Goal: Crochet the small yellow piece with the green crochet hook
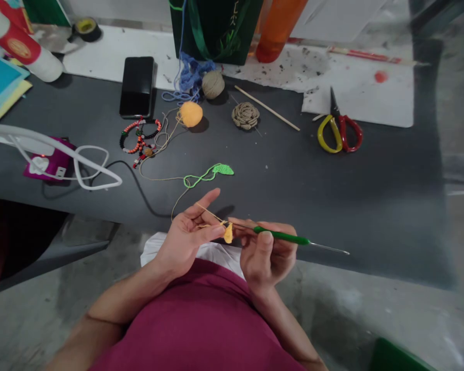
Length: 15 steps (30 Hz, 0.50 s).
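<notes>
My left hand (189, 234) pinches a small yellow crochet piece (228, 233) between thumb and fingers, its forefinger raised with the yellow yarn strand (204, 210) running over it. My right hand (265, 252) grips a green-handled crochet hook (282, 236), whose tip meets the yellow piece. The yarn leads up across the dark table (278, 170) to a yellow yarn ball (191, 114). A green crocheted leaf (222, 169) with a loose green tail lies just beyond my hands.
On the table lie a beige yarn ball (213, 84), a beige crocheted flower (245, 115), a wooden stick (266, 108), yellow-and-red scissors (340, 131), a black phone (137, 86), beaded bracelets (139, 136), blue yarn (191, 74), a pink power strip (48, 162) with white cables, a green bag (214, 28) and an orange bottle (276, 31).
</notes>
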Each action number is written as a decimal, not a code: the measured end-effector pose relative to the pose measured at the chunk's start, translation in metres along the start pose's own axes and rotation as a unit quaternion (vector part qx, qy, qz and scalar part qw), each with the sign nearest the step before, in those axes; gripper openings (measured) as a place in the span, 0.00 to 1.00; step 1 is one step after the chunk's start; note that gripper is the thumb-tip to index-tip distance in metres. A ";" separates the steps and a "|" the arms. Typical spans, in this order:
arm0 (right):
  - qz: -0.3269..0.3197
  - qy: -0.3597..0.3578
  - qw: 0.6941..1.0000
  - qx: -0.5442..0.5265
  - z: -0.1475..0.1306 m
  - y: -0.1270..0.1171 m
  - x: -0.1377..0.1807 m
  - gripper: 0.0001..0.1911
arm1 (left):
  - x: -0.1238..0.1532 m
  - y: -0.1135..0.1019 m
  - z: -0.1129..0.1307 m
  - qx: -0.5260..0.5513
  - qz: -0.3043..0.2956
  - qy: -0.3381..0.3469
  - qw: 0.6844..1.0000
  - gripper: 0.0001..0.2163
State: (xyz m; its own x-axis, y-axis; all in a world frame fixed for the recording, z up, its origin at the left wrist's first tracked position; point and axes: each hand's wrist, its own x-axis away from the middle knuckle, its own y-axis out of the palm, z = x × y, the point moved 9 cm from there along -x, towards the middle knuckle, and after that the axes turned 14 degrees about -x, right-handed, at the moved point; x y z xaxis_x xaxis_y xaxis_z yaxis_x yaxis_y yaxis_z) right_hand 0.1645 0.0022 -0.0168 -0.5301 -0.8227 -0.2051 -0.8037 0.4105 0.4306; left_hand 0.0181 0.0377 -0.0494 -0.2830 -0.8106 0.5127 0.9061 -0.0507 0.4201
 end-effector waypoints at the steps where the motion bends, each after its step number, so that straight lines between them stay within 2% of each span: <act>1: -0.002 0.008 1.000 -0.006 0.000 0.001 -0.001 0.04 | 0.000 0.000 0.000 0.001 -0.003 -0.001 1.000 0.27; 10: -0.032 0.134 0.982 -0.130 0.020 0.009 -0.002 0.04 | 0.001 0.003 -0.001 -0.010 -0.031 -0.001 0.999 0.23; 12: -0.022 0.137 0.981 -0.136 0.025 0.010 -0.002 0.04 | 0.001 0.003 -0.002 -0.035 -0.026 0.016 0.999 0.24; 15: -0.016 0.105 0.986 -0.125 0.026 0.012 -0.003 0.05 | 0.002 0.000 -0.001 -0.083 -0.001 0.050 0.995 0.25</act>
State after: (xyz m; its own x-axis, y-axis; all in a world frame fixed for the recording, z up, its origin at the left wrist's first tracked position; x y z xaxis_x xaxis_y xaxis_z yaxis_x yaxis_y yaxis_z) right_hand 0.1497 0.0195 -0.0339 -0.4174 -0.9075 -0.0468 -0.7133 0.2953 0.6356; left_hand 0.0180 0.0355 -0.0491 -0.2590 -0.8642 0.4312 0.9477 -0.1412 0.2863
